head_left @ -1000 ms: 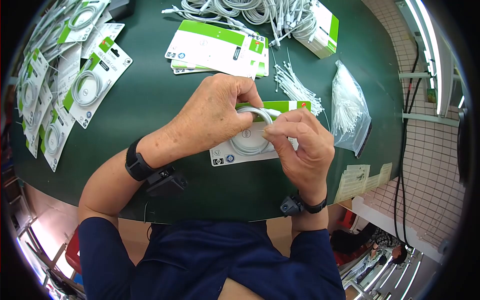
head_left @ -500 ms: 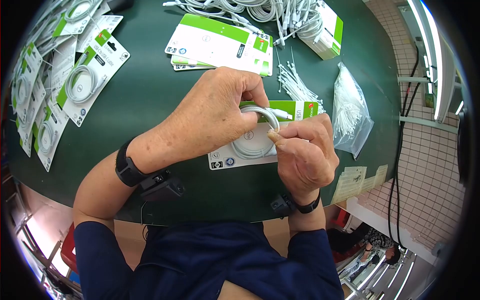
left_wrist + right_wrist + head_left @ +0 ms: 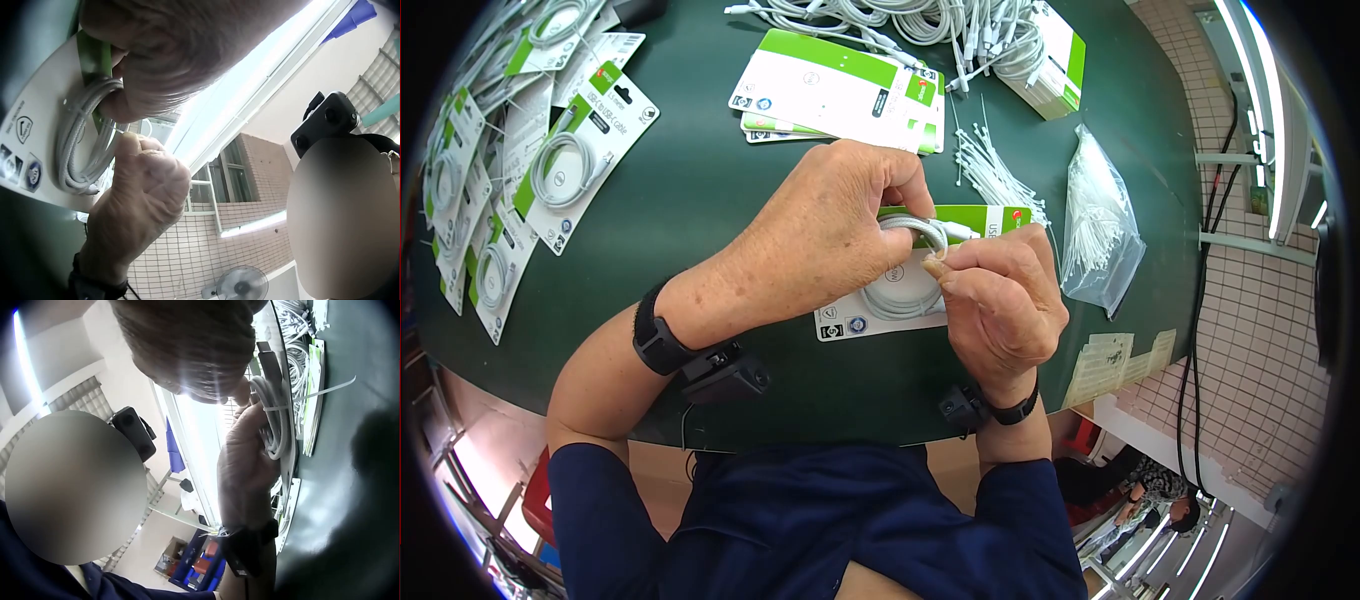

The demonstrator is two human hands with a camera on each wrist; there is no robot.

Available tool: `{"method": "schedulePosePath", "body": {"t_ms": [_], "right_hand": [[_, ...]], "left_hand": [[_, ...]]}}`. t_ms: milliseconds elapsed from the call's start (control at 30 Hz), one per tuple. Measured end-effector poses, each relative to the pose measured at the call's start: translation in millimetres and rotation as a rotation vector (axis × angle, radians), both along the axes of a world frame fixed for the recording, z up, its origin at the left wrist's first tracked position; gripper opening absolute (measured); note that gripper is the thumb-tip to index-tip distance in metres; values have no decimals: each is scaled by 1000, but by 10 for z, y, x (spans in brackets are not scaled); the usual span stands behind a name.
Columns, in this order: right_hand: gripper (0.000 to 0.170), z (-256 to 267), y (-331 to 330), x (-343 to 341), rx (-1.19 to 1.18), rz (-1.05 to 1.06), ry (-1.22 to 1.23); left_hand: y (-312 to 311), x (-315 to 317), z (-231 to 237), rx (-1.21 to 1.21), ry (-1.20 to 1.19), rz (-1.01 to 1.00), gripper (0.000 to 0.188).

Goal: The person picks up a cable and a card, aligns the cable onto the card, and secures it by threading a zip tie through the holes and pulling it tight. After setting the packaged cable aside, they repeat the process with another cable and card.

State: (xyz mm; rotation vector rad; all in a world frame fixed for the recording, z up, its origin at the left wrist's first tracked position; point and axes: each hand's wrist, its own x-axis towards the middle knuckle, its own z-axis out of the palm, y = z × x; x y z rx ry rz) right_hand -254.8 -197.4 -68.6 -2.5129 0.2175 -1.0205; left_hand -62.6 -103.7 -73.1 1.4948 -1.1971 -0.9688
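Observation:
A coiled white USB cable [image 3: 900,300] lies against a green and white retail card [image 3: 850,322]. My left hand [image 3: 830,215] grips the coil and card together at the upper left, thumb over the coil. My right hand [image 3: 1010,295] pinches a thin white cable tie at the coil's right side, thumb against forefinger; the fingertips hide most of it. One cable connector [image 3: 961,231] points right across the green band. In the right wrist view, a cable tie's long tail [image 3: 325,391] sticks out behind the card.
Beyond the hands is a stack of cards [image 3: 820,80]. Loose cable ties [image 3: 995,165] and a plastic bag of ties [image 3: 1100,220] lie to the right. Bundled cables [image 3: 910,22] rest by a white-green box [image 3: 1055,60]. Finished-looking carded cables [image 3: 565,170] pile up at the left.
Over the last second both hands have stayed on the coil. The right fingertips went slightly down and right, then back left a little, still pinching.

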Motion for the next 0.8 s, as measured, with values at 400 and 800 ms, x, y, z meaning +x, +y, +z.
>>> {"method": "schedulePosePath", "body": {"t_ms": [400,800], "right_hand": [[28,-23,-60,36,-8,45,94],[36,35,-27,60,-107,20,85]], "left_hand": [[2,-27,-52,3,-30,-3,16],[0,-34,-34,-64,-113,8,17]]}}
